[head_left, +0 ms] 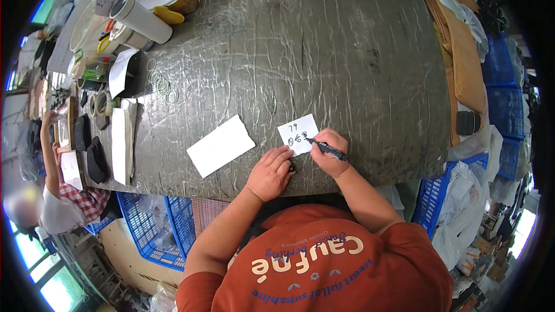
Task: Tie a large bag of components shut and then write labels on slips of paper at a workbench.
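Observation:
A small white slip of paper [296, 130] with handwriting lies near the front edge of the wrinkled grey table [300, 52]. My right hand [329, 153] grips a dark marker pen [327, 148], its tip touching the slip. My left hand [270, 173] rests flat beside the slip's lower left corner, fingertips on the paper's edge and a small dark object by its fingers. A larger blank white card [220, 145] lies to the left, apart from both hands.
White tubes [140, 18], tape rolls, rubber bands [162, 85] and paper stacks [121, 144] crowd the table's left side. Brown sheets [465, 69] and blue crates [506, 104] stand at the right. Another person [63, 196] works at the far left. Blue baskets [156, 225] sit below the table.

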The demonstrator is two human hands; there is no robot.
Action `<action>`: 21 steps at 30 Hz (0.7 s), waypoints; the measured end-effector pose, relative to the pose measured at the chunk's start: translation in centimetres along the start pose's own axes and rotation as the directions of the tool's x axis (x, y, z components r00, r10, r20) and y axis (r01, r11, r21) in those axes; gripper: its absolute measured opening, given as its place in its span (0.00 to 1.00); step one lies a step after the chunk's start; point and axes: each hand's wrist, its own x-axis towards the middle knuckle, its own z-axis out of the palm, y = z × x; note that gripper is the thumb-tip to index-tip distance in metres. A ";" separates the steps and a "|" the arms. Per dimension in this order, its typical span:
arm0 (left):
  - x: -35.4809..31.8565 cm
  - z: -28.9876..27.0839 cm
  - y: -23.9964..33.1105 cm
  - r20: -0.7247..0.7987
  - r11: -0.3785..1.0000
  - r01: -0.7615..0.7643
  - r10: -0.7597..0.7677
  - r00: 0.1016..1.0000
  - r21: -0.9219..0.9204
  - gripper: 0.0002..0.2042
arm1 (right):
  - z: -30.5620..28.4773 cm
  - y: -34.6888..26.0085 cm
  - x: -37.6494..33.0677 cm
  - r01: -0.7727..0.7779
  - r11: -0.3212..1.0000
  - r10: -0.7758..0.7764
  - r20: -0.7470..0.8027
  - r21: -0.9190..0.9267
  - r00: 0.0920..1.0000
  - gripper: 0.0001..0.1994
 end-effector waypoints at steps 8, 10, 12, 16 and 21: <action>0.0 0.0 -0.1 -0.014 1.000 0.000 0.000 1.000 -0.003 0.12 | -0.4 -0.4 -0.3 0.083 0.996 -0.088 -0.154 -0.039 0.984 0.09; 0.0 -0.2 0.0 -0.027 1.000 0.001 -0.002 1.000 -0.030 0.11 | -0.3 -1.0 -0.7 0.100 0.993 -0.105 -0.103 -0.057 0.989 0.10; -0.4 -0.5 -0.1 -0.081 0.997 0.013 -0.020 0.997 -0.082 0.11 | -0.3 -1.0 -0.8 0.119 0.990 -0.123 -0.051 -0.074 0.991 0.10; -2.6 -3.4 -1.2 -0.225 0.967 0.245 -0.222 0.949 0.076 0.12 | -1.9 0.4 0.0 0.119 0.978 -0.138 -0.105 -0.172 0.985 0.10; -6.4 -4.4 -2.7 -0.334 0.833 0.522 -0.446 0.831 0.186 0.11 | -4.8 0.9 2.3 -0.023 0.971 -0.041 -0.262 -0.238 0.964 0.07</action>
